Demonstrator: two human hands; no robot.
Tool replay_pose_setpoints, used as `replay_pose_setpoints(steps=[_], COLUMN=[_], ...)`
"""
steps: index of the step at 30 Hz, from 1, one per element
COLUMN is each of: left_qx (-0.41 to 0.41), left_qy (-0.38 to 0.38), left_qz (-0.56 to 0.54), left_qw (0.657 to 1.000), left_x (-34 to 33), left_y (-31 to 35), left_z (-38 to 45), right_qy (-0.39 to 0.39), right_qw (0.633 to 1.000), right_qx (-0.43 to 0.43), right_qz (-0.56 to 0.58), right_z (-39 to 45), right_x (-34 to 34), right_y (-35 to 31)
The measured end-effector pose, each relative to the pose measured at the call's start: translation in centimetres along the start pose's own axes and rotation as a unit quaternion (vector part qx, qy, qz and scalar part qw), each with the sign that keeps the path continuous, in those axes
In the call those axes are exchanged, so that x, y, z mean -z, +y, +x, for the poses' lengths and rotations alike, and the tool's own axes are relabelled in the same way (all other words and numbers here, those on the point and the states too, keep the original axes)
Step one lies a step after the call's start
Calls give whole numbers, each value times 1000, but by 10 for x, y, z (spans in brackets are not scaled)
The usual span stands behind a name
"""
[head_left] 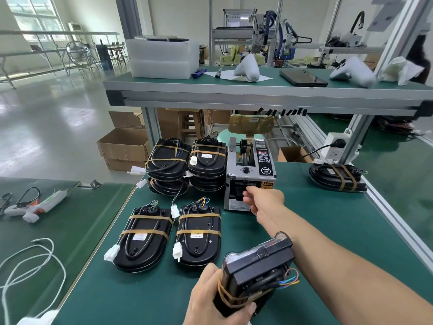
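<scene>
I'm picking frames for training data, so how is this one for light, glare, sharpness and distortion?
Head view: even daylight from the window, with pale glare on the floor; the wide lens splays the frame posts outward; the tape dispenser, right hand and left hand gripping the black unit are sharp; only the white cord near the lower left edge looks smeared.

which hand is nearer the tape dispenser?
Right. The right hand is at the front of the tape dispenser; the left hand is well back toward the person, gripping a banded black module.
</scene>
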State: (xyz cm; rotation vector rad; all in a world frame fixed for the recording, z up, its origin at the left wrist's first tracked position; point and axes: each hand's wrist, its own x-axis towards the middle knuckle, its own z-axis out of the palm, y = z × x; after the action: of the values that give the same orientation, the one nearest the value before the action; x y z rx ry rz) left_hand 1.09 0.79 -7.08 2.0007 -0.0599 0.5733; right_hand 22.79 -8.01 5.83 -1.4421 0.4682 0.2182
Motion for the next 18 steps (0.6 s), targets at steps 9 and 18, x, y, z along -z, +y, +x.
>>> replay_pose_setpoints(steps=[9, 18], left_qx=[47, 20], left_qy=[-17, 12], left_qz=[-30, -25], left_qw=[998, 999], left_x=[-9, 4], left_y=[-34, 12], left_z=[-6, -1], right_qy=[31, -61], right_qw=[999, 993], right_qx=[-12, -61], right_qz=[29, -76], right_z=[4, -6], right_x=[-9, 16], right_y=[4, 9])
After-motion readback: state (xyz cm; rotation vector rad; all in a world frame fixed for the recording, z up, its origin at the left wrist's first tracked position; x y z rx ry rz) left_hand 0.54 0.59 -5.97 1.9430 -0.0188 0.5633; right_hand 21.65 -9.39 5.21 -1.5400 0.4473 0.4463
